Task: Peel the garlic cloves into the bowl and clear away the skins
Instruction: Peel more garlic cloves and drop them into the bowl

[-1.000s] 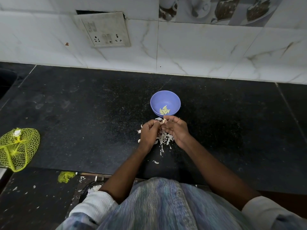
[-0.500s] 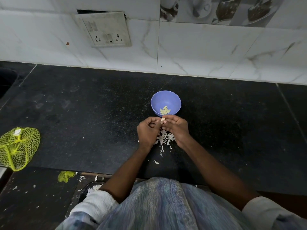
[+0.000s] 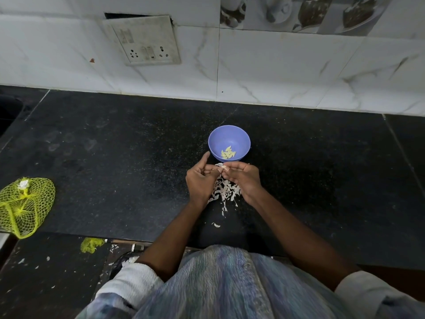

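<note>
A small blue bowl (image 3: 239, 137) stands on the black counter and holds several peeled garlic cloves (image 3: 228, 154). Just in front of it my left hand (image 3: 200, 180) and my right hand (image 3: 243, 178) meet, both pinching one small garlic clove (image 3: 222, 167) between their fingertips. My left thumb sticks up toward the bowl's rim. Below the hands lies a heap of white garlic skins (image 3: 226, 191), partly hidden by my wrists. One stray skin (image 3: 216, 224) lies nearer the counter's front edge.
A yellow net bag (image 3: 24, 207) lies at the counter's left edge. A scrap of yellow net (image 3: 91, 244) and skin flakes lie on the lower surface at front left. A switch plate (image 3: 147, 40) hangs on the tiled wall behind.
Both hands have risen slightly toward the bowl with the clove. My left thumb has lifted and now points up at the bowl's rim.
</note>
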